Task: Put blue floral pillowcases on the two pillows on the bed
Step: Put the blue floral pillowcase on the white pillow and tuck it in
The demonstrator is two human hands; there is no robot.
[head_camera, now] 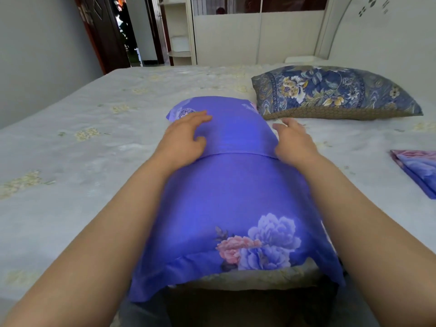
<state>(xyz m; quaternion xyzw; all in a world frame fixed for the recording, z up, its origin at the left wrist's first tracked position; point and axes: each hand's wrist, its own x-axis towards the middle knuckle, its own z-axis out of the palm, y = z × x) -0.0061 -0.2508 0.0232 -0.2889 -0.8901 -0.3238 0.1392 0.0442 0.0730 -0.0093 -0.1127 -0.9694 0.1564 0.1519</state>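
Pillow: a long pillow (226,185) in a smooth, shiny blue pillowcase lies lengthwise on the bed (70,142), running away from the person; its near end hangs at the mattress edge and its lower right corner is cut off by the right forearm.
Print: pink and pale blue flowers near the close end, a round pale motif at the far left corner; an overlapping fabric edge crosses the case between the hands.
Left hand: left hand (186,135) rests flat on the far left part of the case, fingers spread and nearly straight, grip released.
Right hand: right hand (292,140) lies along the right side of the case, fingers relaxed and pointing away; whether the thumb pinches fabric is hidden.
Second pillow: second pillow (335,90) sits near the headboard, just beyond the first, in a darker blue case with yellow and white flowers and a honeycomb-patterned band.
Spare case: folded pillowcase (417,171) lies on the bed at the right, cut off by the frame edge.
Bed cover: pale grey sheet with faint yellow flower clusters.
Writing: none can be read.
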